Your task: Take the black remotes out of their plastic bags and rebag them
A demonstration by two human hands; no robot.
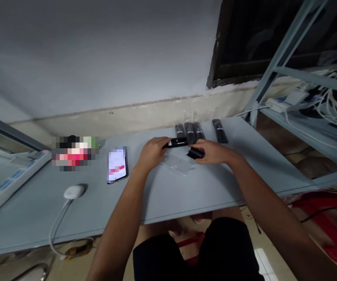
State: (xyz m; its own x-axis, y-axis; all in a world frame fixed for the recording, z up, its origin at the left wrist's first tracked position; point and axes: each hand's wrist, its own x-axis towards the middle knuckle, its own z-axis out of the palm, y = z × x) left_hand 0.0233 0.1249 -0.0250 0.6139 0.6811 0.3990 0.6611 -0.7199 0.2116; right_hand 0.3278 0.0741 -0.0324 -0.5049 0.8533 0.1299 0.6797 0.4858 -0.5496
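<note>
My left hand (154, 151) is closed on the left end of a slim black device (179, 143), which looks like a remote control with a small pale label. To its right, my right hand (213, 151) pinches a short, curved black piece (195, 152), which looks like a cover. The two black pieces are close together, just above the table. Under and between my hands lies a crumpled clear plastic bag (178, 164). Behind them, several similar black devices (190, 130) lie in clear bags, and another bagged device (220, 131) lies apart on the right.
A lit phone (117, 164) lies left on the grey table (168, 199). Further left are a white charging puck (73, 192) with its cable, a white power strip (16, 181) and a blurred-out colourful item (75, 153). A metal shelf (311, 74) with cables stands right.
</note>
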